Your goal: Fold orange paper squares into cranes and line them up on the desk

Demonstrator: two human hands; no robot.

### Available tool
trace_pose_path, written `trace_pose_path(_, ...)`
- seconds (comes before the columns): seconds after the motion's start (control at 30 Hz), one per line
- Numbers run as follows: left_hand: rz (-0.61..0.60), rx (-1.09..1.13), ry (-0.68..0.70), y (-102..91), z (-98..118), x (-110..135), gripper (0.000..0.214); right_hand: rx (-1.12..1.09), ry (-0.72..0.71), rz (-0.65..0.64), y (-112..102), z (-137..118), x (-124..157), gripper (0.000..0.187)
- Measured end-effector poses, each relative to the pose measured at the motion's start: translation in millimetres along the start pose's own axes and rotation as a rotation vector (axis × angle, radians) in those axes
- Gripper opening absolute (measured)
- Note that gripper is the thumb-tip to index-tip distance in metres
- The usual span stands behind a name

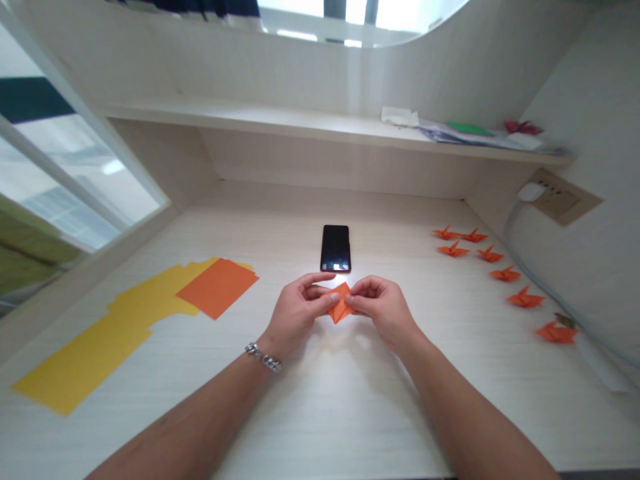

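Observation:
Between my two hands is a small folded orange origami paper (341, 308), diamond-shaped, with crease lines on its face. My left hand (303, 303), with a chain bracelet on its wrist, pinches the paper's left corner between thumb and fingers. On the opposite corner, the thumb and fingertips of my right hand (383, 307) are closed. Just beyond the hands lies a black smartphone (335, 247), flat on the desk. Off to the left, orange square sheets (218, 288) rest on top of fanned-out yellow sheets (83, 363).
Several folded orange paper cranes (525, 297) form a curved row at the right. Beside them a grey cable (530, 277) runs from a wall socket (565, 197). A shelf (280, 121) holding papers (465, 135) crosses the back, below a mirror (350, 23).

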State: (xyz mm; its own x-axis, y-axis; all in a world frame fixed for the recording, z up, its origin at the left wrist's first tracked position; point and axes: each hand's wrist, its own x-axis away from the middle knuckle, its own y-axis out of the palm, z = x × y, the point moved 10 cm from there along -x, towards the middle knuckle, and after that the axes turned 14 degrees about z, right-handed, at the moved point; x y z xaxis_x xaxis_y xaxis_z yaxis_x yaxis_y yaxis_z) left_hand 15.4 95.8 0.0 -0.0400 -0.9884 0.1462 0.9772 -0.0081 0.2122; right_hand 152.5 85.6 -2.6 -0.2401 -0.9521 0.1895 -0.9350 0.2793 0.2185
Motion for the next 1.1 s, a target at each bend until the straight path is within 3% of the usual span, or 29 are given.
trace_pose_path(0.17, -0.108, -0.05, -0.031, 12.2, -2.7, 4.8, 0.036, -0.04, -0.026, 0.048, -5.4, -2.6, -2.2, 0.027)
trace_pose_path(0.3, -0.088, -0.119, 0.005, 12.7, 2.2, 7.1, 0.041, -0.017, -0.015, -0.032, 3.4, -1.8, 1.0, 0.04)
trace_pose_path(0.4, -0.084, -0.17, 0.002, 14.5, 2.1, 9.6, 0.036, 0.04, -0.046, -0.096, 11.1, -1.7, 3.5, 0.031)
trace_pose_path(0.57, -0.079, -0.216, 0.0, 15.5, 1.0, 9.1, 0.017, 0.088, -0.107, 0.021, -0.2, -3.9, -1.3, 0.023)
trace_pose_path(0.77, -0.141, -0.317, 0.121, 22.8, 1.6, 9.5, 0.017, 0.171, -0.153, -0.008, 1.0, -3.3, -3.2, 0.02)
trace_pose_path(0.9, -0.113, -0.341, 0.148, 19.9, 3.5, 10.8, 0.017, 0.148, -0.176, 0.023, -2.6, -7.3, -4.0, 0.02)
trace_pose_path(1.1, -0.113, -0.357, 0.202, 16.8, 13.3, 11.7, 0.018, 0.294, -0.324, -0.027, 2.3, -17.6, -0.4, 0.014)
